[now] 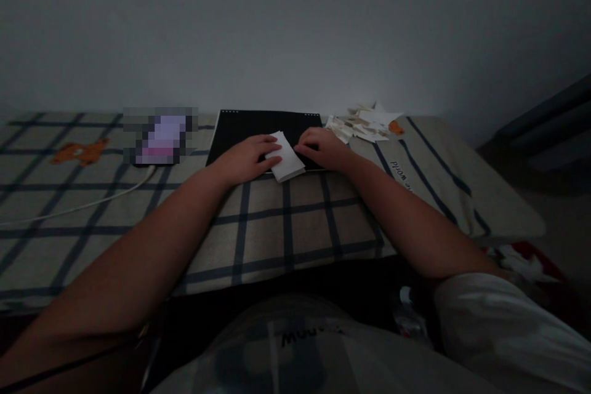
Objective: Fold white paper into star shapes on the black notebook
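A folded white sheet of paper (pixel 287 163) lies tilted on a black spiral-bound pad (pixel 249 124), its near corner reaching past the pad's front edge. My left hand (pixel 249 157) holds the paper from the left, with fingers and thumb laid over its left side. Just right of the paper is my right hand (pixel 325 146), resting on the pad with its fingers curled together. Its fingertips are close to the paper's right edge; whether they touch it or pinch anything is hidden.
A pile of white paper scraps (pixel 364 122) sits right of the pad. At left lies a phone (pixel 164 135), its screen pixelated, with a white cable (pixel 115 195). A checked cloth (pixel 277 234) covers the table, against a grey wall (pixel 277 31). A clear bottle (pixel 409 314) stands below.
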`<control>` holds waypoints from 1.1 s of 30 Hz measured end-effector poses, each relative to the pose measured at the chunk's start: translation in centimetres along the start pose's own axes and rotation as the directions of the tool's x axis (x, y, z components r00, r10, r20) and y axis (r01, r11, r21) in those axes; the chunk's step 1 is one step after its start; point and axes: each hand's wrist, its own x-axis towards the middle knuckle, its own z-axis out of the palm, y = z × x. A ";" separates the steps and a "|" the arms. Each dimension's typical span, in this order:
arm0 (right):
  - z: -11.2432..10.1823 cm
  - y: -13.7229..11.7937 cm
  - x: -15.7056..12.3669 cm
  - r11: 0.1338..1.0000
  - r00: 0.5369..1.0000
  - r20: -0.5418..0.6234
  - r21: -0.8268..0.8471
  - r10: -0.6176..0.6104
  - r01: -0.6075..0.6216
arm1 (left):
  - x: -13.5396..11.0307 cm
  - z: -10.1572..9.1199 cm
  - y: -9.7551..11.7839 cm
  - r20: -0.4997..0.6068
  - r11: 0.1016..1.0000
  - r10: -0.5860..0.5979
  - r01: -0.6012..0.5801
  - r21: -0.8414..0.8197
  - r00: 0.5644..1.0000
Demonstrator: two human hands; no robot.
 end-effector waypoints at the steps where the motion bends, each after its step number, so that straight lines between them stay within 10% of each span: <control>1: 0.0 0.1 0.0 1.000 1.000 -0.006 -0.017 0.006 -0.006 | 0.0 0.0 0.0 0.004 1.000 -0.001 0.001 0.003 1.000; 33: 0.7 1.5 -0.4 0.990 0.994 0.078 -0.111 -0.075 0.084 | -0.1 0.0 0.6 0.112 0.995 0.003 -0.014 0.101 0.994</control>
